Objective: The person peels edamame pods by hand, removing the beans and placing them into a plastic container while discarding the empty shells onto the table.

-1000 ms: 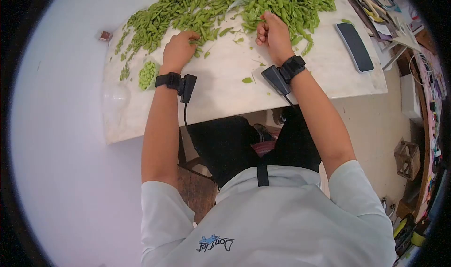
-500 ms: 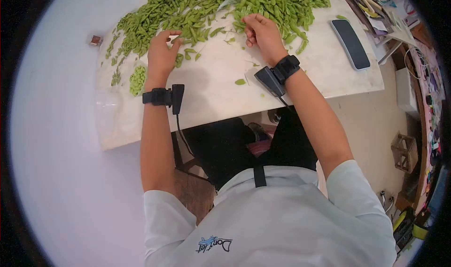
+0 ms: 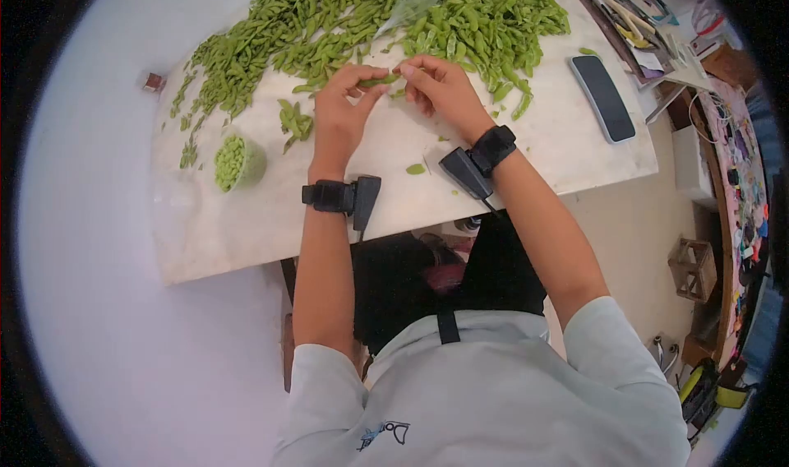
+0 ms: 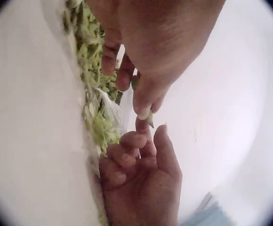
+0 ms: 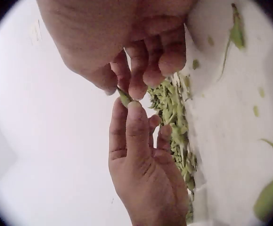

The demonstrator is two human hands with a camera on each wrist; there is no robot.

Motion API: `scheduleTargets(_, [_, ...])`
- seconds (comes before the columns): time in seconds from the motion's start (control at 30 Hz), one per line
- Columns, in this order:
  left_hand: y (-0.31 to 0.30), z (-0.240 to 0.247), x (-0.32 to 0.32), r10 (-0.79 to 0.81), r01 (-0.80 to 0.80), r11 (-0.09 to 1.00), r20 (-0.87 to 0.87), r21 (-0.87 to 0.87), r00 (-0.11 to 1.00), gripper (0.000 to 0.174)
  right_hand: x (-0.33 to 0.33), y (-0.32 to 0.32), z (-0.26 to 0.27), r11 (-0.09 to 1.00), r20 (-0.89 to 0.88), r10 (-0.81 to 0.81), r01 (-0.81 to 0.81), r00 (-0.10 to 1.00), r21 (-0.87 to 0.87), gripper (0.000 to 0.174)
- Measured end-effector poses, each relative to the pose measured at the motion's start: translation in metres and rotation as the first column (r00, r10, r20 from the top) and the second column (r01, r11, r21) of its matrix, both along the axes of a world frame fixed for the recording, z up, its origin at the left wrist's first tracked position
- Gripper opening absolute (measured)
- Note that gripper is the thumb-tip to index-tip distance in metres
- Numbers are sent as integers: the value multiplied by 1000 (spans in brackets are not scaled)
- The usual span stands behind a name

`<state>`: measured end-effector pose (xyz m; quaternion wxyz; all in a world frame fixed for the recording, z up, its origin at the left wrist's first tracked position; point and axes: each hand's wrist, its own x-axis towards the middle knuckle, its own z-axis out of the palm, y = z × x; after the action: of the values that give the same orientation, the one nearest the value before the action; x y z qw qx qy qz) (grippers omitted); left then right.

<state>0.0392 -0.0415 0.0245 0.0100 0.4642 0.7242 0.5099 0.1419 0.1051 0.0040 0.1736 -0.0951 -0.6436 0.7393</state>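
Above the white marble counter (image 3: 246, 228), a single slim green bean pod (image 3: 380, 80) is pinched at its ends by the left hand (image 3: 341, 113) and the right hand (image 3: 444, 93), fingertips curled. Beyond, loose green pods (image 3: 329, 15) are heaped.

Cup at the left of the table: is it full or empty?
Full, or nearly: the head view shows the upright cup filled with shelled green beans up to about its rim.
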Motion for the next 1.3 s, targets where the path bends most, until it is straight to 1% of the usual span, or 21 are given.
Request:
scheduleTargets(0.03, [3, -3, 2, -9, 9, 1000, 15, -1, 1000, 19, 1, 1, -1, 1000, -2, -14, 14, 1000, -9, 21])
scheduleTargets(0.07, [4, -6, 2, -26, 26, 1000, -13, -8, 1000, 20, 1, 3, -1, 1000, -3, -20, 20, 1000, 1, 20])
scheduleTargets(0.17, [7, -12, 3, -31, -7, 989, 258, 148, 966, 23, -2, 0, -4, 999, -13, -31, 31, 999, 5, 20])
scheduleTargets(0.27, [13, -16, 9, -157, -77, 910, 509, 408, 846, 26, -6, 4, -8, 999, -39, -39, 39, 998, 2, 21])
scheduleTargets(0.37, [6, -24, 5, -119, -1, 978, 561, 208, 819, 26, -5, 2, -8, 999, -34, -34, 34, 999, 1, 20])
scheduleTargets(0.43, [6, -25, 5, -109, -29, 975, 582, 222, 806, 25, -5, 1, -7, 998, -18, -58, 58, 998, 2, 18])
scheduleTargets(0.53, [6, -25, 7, -90, -61, 971, 595, 229, 799, 24, -4, -1, -5, 1000, -62, -19, 20, 998, 7, 15])
scheduleTargets(0.57, [6, -24, 7, -84, -69, 971, 594, 231, 800, 24, -4, -1, -6, 999, -61, -16, 18, 998, 36, 15])
scheduleTargets(0.63, [6, -27, 6, -102, -49, 972, 598, 232, 795, 24, -4, 0, -7, 995, -61, -11, 17, 998, 96, 14])
scheduleTargets(0.73, [7, -27, 5, -122, -33, 970, 600, 241, 791, 25, -5, 0, -10, 996, -46, 14, -10, 999, 90, 14])
scheduleTargets(0.87, [6, -25, 8, -141, -40, 963, 623, 267, 769, 26, -4, -1, -9, 989, -37, 20, -14, 999, 150, 13])
scheduleTargets(0.93, [5, -22, 10, -80, -69, 974, 613, 215, 786, 24, -1, -1, -5, 983, -30, -1, 7, 1000, 185, 13])
scheduleTargets(1.07, [1, -23, 11, -14, -104, 979, 564, 177, 826, 23, -2, -2, -9, 991, -49, 6, 1, 999, 131, 11])
scheduleTargets(1.13, [1, -24, 11, -9, -113, 975, 546, 191, 838, 23, -4, -3, -12, 995, -59, 20, -14, 998, 101, 10])
scheduleTargets(1.3, [0, -23, 12, 6, -117, 975, 505, 188, 863, 23, -6, -6, -13, 989, -93, -2, 15, 996, 144, 9])
